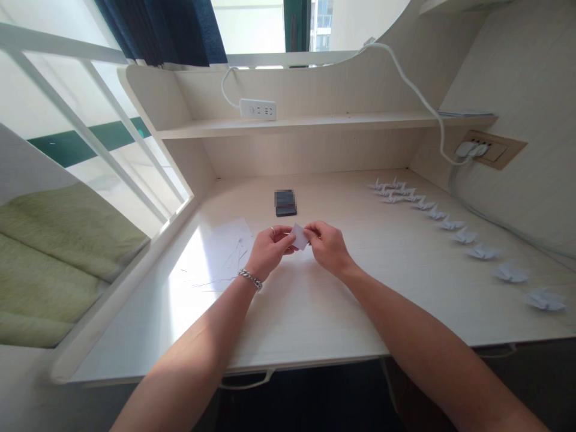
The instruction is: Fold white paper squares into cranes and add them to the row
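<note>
Between my two hands is a small folded piece of white paper [299, 237], held up over the middle of the desk. My left hand [271, 246] pinches its left side with thumb and fingers; a ring and a chain bracelet show on that arm. The right edge of the paper is gripped by my right hand [327, 243], fingers curled. White paper sheets [225, 246] with thin cut strips on them lie left of my left hand. Just beyond my hands rests a dark phone-like device [285, 203], its screen blurred out.
Several folded white paper cranes [463, 235] run in a line down the desk's right side. A power strip [258, 110] sits on the shelf [315, 122] at the back. A white cable [416, 90] hangs to the wall socket [490, 149]. White rails stand at left.
</note>
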`<state>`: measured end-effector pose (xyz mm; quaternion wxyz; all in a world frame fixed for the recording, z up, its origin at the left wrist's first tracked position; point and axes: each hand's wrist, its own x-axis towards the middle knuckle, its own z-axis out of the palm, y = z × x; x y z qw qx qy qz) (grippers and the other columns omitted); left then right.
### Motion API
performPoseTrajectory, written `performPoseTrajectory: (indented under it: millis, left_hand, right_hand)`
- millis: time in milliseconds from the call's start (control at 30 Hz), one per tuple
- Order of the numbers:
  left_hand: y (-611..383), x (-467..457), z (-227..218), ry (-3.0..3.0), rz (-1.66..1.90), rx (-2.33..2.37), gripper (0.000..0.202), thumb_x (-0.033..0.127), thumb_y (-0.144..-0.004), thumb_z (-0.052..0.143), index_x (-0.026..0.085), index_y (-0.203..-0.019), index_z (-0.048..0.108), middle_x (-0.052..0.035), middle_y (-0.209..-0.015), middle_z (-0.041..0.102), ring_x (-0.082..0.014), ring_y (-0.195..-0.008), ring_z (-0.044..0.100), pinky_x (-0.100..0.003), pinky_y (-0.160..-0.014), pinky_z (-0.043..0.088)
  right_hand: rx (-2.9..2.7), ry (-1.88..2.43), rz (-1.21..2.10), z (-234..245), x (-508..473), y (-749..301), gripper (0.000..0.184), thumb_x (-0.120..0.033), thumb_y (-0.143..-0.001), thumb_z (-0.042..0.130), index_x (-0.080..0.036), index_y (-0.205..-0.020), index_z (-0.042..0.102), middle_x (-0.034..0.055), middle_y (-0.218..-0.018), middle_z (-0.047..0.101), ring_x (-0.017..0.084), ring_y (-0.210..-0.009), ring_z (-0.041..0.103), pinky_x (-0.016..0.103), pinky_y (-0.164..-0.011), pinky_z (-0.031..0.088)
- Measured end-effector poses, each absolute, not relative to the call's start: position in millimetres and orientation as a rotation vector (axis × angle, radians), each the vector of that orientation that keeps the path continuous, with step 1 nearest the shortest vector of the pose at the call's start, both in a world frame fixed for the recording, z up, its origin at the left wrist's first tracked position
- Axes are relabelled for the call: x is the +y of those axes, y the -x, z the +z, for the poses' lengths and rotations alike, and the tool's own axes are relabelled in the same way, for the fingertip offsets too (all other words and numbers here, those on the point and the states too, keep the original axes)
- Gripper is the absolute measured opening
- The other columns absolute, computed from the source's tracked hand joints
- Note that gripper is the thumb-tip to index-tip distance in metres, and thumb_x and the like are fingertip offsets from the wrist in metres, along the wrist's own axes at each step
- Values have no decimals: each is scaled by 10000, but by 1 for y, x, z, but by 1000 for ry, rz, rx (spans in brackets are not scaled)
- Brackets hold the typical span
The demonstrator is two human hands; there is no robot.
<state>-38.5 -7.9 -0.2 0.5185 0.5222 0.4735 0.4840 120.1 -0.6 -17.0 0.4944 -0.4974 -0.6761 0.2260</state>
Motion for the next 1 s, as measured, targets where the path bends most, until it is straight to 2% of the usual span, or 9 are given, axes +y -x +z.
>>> performPoseTrajectory:
  millis: [167,300,400,633,833,1000]
  left_hand:
    - [40,-7,-1,-1258,1185,1135,329,318,-723,734,104,-961,657,-87,-805,716,-166,-732,676,-305,-691,553]
    - [41,-5,-4,-1308,1170,1113,316,323,-718,748,114,-938,662,-82,-787,721,-171,-730,683,-294,-675,549]
    - [42,-5,-6,-1333,1152,1084,309,330,-725,746,119,-937,666,-88,-804,730,-171,-735,687,-290,-676,545]
    - [40,-7,-4,-1345,1133,1074,311,333,-719,750,122,-933,668,-94,-819,732,-168,-725,686,-285,-671,542]
    - [42,-8,1,-1321,1179,1117,369,413,-710,743,124,-932,685,-88,-828,718,-179,-753,677,-280,-642,546]
    - [45,-8,4,-1285,1213,1067,375,406,-707,749,143,-968,689,-65,-793,720,-171,-726,679,-323,-702,559]
  right_hand:
    - [-1626,1200,599,-18,0,-119,160,-276,-851,524,-196,-817,658,24,-754,685,173,-693,609,290,-653,438]
    - [-1570,1197,712,-19,2,-118,196,-385,-797,630,-191,-796,651,24,-750,690,179,-695,622,291,-647,459]
    - [-1536,1196,768,-21,3,-119,242,-421,-799,629,-183,-763,653,28,-702,679,179,-667,614,289,-618,459]
    - [-1543,1190,716,-21,3,-119,203,-372,-816,603,-185,-756,654,22,-684,661,168,-642,585,281,-597,434]
    - [-1600,1159,704,-19,2,-118,184,-337,-827,578,-188,-768,667,17,-697,656,161,-656,566,272,-604,418]
    - [-1636,1080,785,-20,1,-117,181,-321,-833,567,-187,-765,668,15,-714,652,159,-682,565,274,-633,433]
